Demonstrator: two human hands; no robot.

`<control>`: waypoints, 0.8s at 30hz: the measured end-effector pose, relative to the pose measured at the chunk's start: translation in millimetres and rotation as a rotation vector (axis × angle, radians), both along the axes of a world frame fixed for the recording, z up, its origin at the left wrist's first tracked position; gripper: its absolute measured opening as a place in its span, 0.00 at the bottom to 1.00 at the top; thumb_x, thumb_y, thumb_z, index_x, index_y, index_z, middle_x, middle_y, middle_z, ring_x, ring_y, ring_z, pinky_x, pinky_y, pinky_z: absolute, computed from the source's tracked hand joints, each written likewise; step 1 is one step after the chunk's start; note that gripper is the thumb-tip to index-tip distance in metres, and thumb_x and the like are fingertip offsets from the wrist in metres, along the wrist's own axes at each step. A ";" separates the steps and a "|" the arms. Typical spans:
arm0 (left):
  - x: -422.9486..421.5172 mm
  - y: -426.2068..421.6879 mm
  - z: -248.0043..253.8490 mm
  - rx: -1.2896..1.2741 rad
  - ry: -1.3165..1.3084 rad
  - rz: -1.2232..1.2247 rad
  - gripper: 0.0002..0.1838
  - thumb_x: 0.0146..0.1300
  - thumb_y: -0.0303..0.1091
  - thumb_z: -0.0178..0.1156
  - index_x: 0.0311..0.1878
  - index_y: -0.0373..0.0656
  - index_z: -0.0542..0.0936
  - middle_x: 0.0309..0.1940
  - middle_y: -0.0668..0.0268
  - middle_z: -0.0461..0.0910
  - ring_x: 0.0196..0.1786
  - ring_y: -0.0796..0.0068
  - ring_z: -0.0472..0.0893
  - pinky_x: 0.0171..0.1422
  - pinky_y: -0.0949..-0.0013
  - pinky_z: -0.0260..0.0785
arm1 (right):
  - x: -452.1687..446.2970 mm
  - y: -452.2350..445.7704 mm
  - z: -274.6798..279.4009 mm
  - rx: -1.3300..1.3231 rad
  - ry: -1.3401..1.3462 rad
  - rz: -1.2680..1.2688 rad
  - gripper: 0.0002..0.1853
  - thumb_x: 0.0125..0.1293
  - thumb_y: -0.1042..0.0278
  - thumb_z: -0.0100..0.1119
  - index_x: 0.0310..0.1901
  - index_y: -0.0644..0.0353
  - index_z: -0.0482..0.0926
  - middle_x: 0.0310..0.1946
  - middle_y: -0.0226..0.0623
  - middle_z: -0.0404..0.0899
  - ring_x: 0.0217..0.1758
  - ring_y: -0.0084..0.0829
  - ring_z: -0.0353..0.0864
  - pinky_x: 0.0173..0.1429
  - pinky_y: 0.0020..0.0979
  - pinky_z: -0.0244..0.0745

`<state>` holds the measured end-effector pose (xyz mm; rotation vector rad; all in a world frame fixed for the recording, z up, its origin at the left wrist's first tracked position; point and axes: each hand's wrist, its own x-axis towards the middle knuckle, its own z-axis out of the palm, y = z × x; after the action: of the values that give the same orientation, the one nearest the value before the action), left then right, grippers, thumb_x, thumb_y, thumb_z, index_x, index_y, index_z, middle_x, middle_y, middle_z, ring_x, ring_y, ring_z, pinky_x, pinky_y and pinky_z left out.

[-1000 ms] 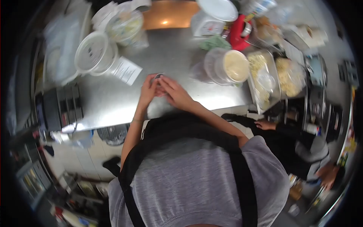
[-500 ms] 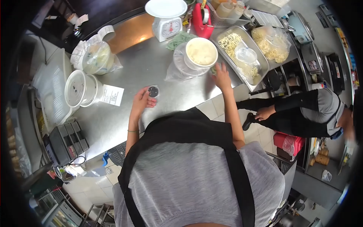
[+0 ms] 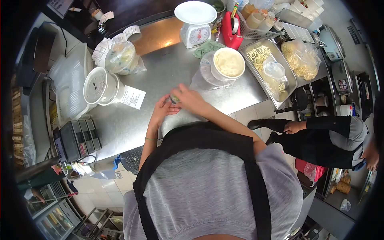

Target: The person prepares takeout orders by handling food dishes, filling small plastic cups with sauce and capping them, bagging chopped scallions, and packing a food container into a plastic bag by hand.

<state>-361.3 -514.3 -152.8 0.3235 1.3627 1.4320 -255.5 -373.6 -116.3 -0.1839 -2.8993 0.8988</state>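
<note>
My left hand (image 3: pixel 161 109) is closed around the side of a small clear cup (image 3: pixel 174 99) above the steel counter. Earlier dark contents showed in it; now a greenish-yellow patch is visible, and the rest is covered by fingers. Over the cup's top, my right hand (image 3: pixel 189 99) has its fingers curled together, slightly blurred; anything they hold is hidden. Beyond the right hand stands a white tub (image 3: pixel 229 63) of pale contents, beside clear plastic lids or bags (image 3: pixel 206 72). Left of my hands, lidded white tubs (image 3: pixel 96 86) stand beside a printed slip (image 3: pixel 133 97).
A kitchen scale (image 3: pixel 196 34), a green cloth (image 3: pixel 209 48) and a red tape dispenser (image 3: pixel 233 32) are at the back. A metal tray (image 3: pixel 289 86) of noodles lies to the right. Another person (image 3: pixel 336 138) stands at the right. A tied bag (image 3: pixel 122 58) sits at back left.
My right hand has moved left from beside the white tub to the small cup in my left hand. The view has shifted, and a greenish-yellow patch now shows at the cup.
</note>
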 end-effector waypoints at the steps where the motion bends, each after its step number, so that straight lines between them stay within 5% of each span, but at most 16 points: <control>1: -0.2 1.5 -2.4 -0.002 0.003 0.019 0.22 0.69 0.32 0.42 0.64 0.38 0.56 0.37 0.54 0.79 0.37 0.67 0.81 0.42 0.70 0.76 | -6.5 0.9 -13.0 0.080 0.000 -0.003 0.30 0.52 0.61 0.62 0.58 0.51 0.64 0.46 0.49 0.65 0.42 0.46 0.76 0.42 0.39 0.75; 7: -7.2 18.6 -19.9 0.122 -0.024 0.116 0.24 0.67 0.28 0.41 0.66 0.36 0.53 0.40 0.53 0.77 0.37 0.63 0.81 0.43 0.69 0.77 | -7.0 10.7 22.5 0.133 -0.055 -0.014 0.36 0.52 0.58 0.62 0.63 0.50 0.58 0.57 0.50 0.58 0.46 0.52 0.75 0.43 0.40 0.76; 9: -17.9 19.9 -18.6 -0.064 0.285 0.040 0.27 0.65 0.27 0.46 0.66 0.36 0.52 0.39 0.53 0.78 0.32 0.67 0.82 0.39 0.70 0.76 | -2.1 25.6 52.7 0.089 -0.003 0.020 0.34 0.54 0.58 0.61 0.62 0.53 0.60 0.56 0.48 0.63 0.47 0.46 0.76 0.43 0.38 0.75; 11: -26.4 25.4 14.5 -0.412 1.035 -0.001 0.25 0.60 0.29 0.52 0.61 0.39 0.62 0.29 0.54 0.79 0.27 0.60 0.80 0.33 0.65 0.72 | 7.2 51.4 90.1 0.008 0.046 0.084 0.31 0.56 0.59 0.60 0.61 0.55 0.63 0.52 0.45 0.69 0.45 0.43 0.78 0.43 0.36 0.75; 14: -35.3 59.6 77.0 -0.388 1.301 0.043 0.20 0.57 0.28 0.54 0.54 0.41 0.70 0.32 0.53 0.78 0.30 0.54 0.77 0.35 0.60 0.69 | 28.1 93.6 156.0 -0.138 0.195 -0.029 0.20 0.58 0.61 0.59 0.50 0.61 0.74 0.38 0.44 0.78 0.37 0.39 0.80 0.40 0.34 0.74; 17: -44.3 121.0 85.4 0.115 1.536 -0.018 0.15 0.57 0.27 0.54 0.49 0.41 0.74 0.36 0.56 0.78 0.34 0.62 0.80 0.37 0.63 0.71 | 42.5 139.3 203.1 -0.076 0.316 -0.113 0.17 0.59 0.64 0.58 0.48 0.62 0.76 0.33 0.41 0.79 0.33 0.32 0.80 0.36 0.30 0.74; 23: -58.0 245.0 25.0 0.088 1.691 -0.400 0.14 0.56 0.27 0.49 0.46 0.40 0.75 0.41 0.55 0.77 0.42 0.58 0.79 0.41 0.59 0.73 | 9.9 252.4 236.8 -0.034 0.469 -0.242 0.16 0.62 0.68 0.53 0.51 0.63 0.74 0.34 0.38 0.81 0.30 0.23 0.79 0.36 0.25 0.73; 24: -54.7 253.3 21.9 -0.039 1.719 -0.437 0.12 0.57 0.27 0.49 0.44 0.40 0.76 0.41 0.55 0.78 0.41 0.57 0.80 0.41 0.59 0.74 | 1.2 266.5 247.9 -0.079 0.454 -0.257 0.17 0.60 0.67 0.54 0.50 0.65 0.73 0.38 0.48 0.79 0.34 0.36 0.80 0.42 0.32 0.74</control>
<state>-416.0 -261.1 -130.9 1.9719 2.3195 0.5105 -254.3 -107.1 131.7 -0.3061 -2.3623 0.8752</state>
